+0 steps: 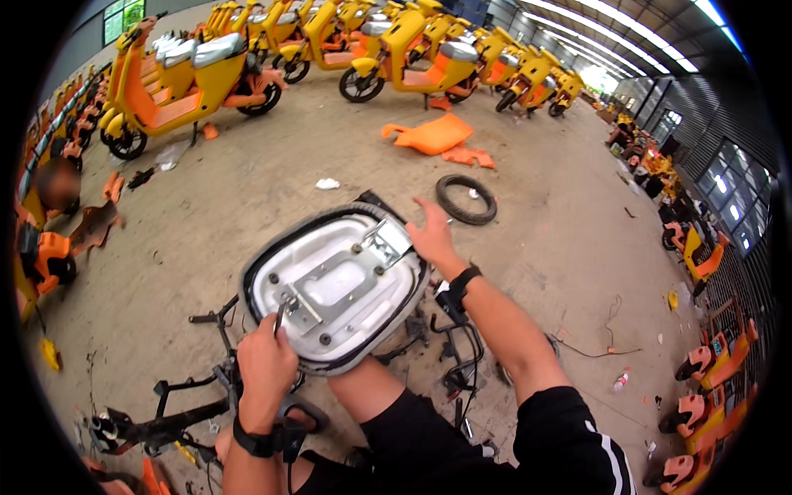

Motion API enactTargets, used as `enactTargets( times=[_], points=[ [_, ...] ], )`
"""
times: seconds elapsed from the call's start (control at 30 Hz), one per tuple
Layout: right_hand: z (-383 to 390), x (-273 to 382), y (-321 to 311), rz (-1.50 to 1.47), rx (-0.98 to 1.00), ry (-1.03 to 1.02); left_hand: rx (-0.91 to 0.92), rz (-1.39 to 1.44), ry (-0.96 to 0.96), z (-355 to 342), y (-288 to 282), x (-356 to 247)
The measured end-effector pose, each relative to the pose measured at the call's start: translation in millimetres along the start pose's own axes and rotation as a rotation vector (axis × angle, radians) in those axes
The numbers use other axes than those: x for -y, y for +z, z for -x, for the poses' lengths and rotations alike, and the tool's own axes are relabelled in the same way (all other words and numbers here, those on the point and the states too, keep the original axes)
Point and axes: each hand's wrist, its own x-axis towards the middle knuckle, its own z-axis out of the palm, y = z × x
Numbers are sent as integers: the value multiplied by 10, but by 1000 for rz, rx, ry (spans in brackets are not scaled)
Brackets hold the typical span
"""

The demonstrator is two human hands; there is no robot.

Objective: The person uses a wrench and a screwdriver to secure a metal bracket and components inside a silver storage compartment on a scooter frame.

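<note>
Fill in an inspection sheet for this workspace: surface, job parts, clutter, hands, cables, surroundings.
Surface: grey-brown floor, marked and littered.
Job parts: seat, underside facing up, metal plates on it; black frame on the floor below.
Clutter: tire lying flat; orange panel; white scrap; bottle.
Left hand: fingers closed on a small dark tool at the seat; tool type unclear.
Right hand: at the seat's far right edge, index finger extended; grip unclear.
Cables: thin wire loose on the floor, right.
Surroundings: rows of yellow scooters; windows in the right wall.
</note>
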Motion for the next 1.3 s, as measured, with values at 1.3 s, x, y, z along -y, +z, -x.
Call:
enactTargets(
  times=[1.3],
  points=[
    [244, -261, 384, 7, 169, 17, -59, 286, 45, -271, -149, 155]
  ],
)
